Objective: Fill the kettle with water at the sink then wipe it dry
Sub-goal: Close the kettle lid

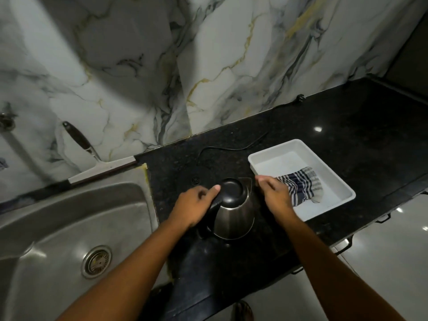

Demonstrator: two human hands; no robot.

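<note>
The kettle [232, 209] is standing on the dark bench [347, 117], close to its front edge and just right of the sink [69, 218], with its lid shut and its spout pointing toward the white tray [301, 144]. The left hand [196, 205] is wrapping around the black handle on the kettle's left side, thumb lying over the top near the lid, which looks like a steadying grip so the kettle is not sliding or turning on the bench. The right hand [275, 195] is reaching over the near corner of the tray, and its fingers are closing on the striped cloth [301, 185] lying inside; whether the cloth is fully gripped or only being touched I cannot tell (the palm is hiding the fingertips). The cloth being kept in the tray beside the kettle makes sense, since it is within easy reach for wiping. The kettle's base [196, 180] with its cord [231, 148] is sitting just behind, toward the back edge, and a squeegee [92, 156] is leaning on the wall at the sink's far rim. Judging by this, the wiping step is about to begin.
</note>
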